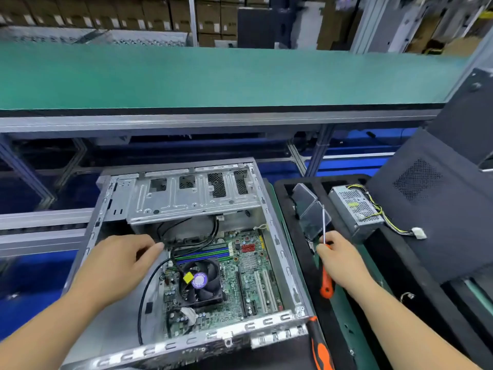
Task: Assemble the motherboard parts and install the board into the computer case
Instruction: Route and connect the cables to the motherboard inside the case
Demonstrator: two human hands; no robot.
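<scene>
The open silver computer case (pixel 280 252) lies on its side in front of me. The green motherboard (pixel 248 265) sits inside it, with a black CPU fan (pixel 201 281) and RAM sticks (pixel 202 253) on it. My left hand (pixel 117 260) reaches into the case, its fingers curled at the black cables (pixel 186 243) by the board's top left corner. To the right of the case, my right hand (pixel 338 259) grips an orange-and-black screwdriver (pixel 326 281), its shaft pointing up.
A black foam tray (pixel 293 263) to the right holds a silver power supply (pixel 356 209) with yellow-black wires and clear-wrapped parts (pixel 309 209). A black side panel (pixel 440 209) leans at right. A second orange-black tool (pixel 321 348) lies at the case's near corner. A green conveyor belt (pixel 226 76) runs behind.
</scene>
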